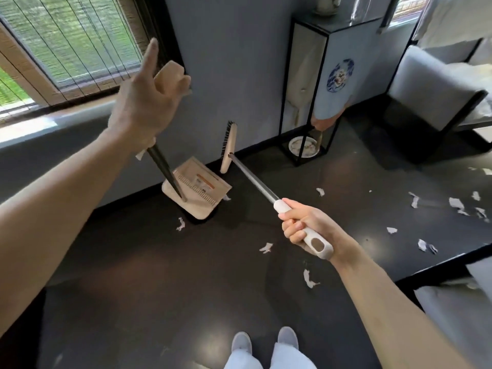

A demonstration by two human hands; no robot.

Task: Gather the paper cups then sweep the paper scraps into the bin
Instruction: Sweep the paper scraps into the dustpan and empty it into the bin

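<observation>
The fingers (292, 225) of the right hand (306, 230) are clenched round the white grip of the broom (253, 179); those of the left hand (143, 102) are wrapped round the top of the dustpan handle (165, 169), with the forefinger sticking straight up and a bit of white paper caught under the palm. The dark floor (159, 288) fills most of the view. A tall black-framed stand (311, 89) rises against the grey wall, and a grey chair (431, 97) sits to its right. The dustpan (197, 193) rests on the floor at the foot of the wall, under the window. The broom's metal pole runs from the right hand towards the wall — its head is raised off the floor just beside the dustpan, bristles facing the wall. Paper scraps (266, 247) lie scattered over the floor, most of them far right, a few near the dustpan. No paper cups or bin can be made out.
</observation>
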